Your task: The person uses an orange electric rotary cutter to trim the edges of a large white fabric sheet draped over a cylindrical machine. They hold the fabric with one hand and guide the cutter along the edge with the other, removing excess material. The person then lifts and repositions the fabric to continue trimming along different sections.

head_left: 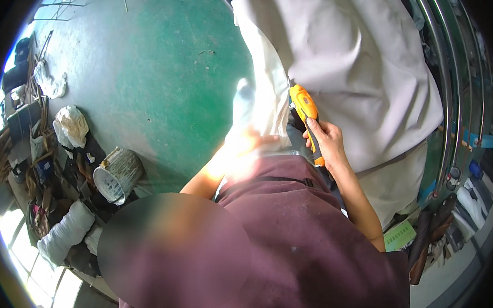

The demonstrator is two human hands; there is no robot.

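A large sheet of pale grey-beige fabric or leatherlike material (pixel 372 93) hangs in broad folds ahead of me and to the right. My right hand (pixel 326 140) is wrapped round the handle of an orange-and-black electric cutter (pixel 304 103). The cutter's narrow tip points away from me and meets the sheet near its left edge; the blade is too small to make out. Strong sunlight washes out my left hand (pixel 252 142), which grips the sheet's bright left margin close to my waist. Its fingertips partly blur into the glare.
Green floor (pixel 167 66) spreads out at the left. A stained white bucket (pixel 117 175) lies tipped there, near a crumpled pale bag (pixel 70 127) and piled scraps. Metal rails (pixel 451 81) run along the right, with a green card (pixel 399 235) and rolled materials below them.
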